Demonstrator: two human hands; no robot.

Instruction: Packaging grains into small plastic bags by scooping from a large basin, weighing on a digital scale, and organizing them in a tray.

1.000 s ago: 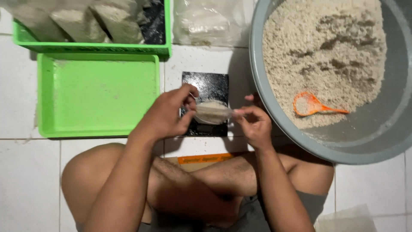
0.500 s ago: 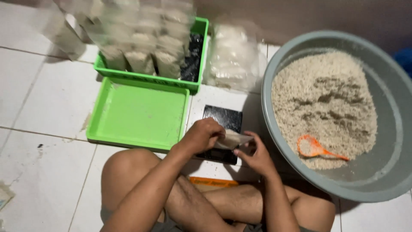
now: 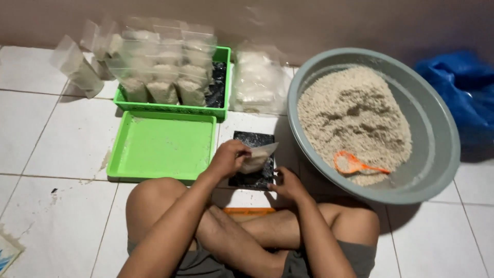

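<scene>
**Bag now in one hand**

Your right hand [image 3: 286,183] has let go and rests spread by the black scale [image 3: 253,160]. Your left hand [image 3: 229,157] alone pinches the small filled bag [image 3: 259,157] above it. It looks light, soft, slippery; grip the empty top edge.

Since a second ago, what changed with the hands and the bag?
The right hand let go of the small bag and dropped toward the black scale. The left hand now holds the bag alone. The camera tilted up too. The orange scoop in the basin and the green tray stayed put.
</scene>
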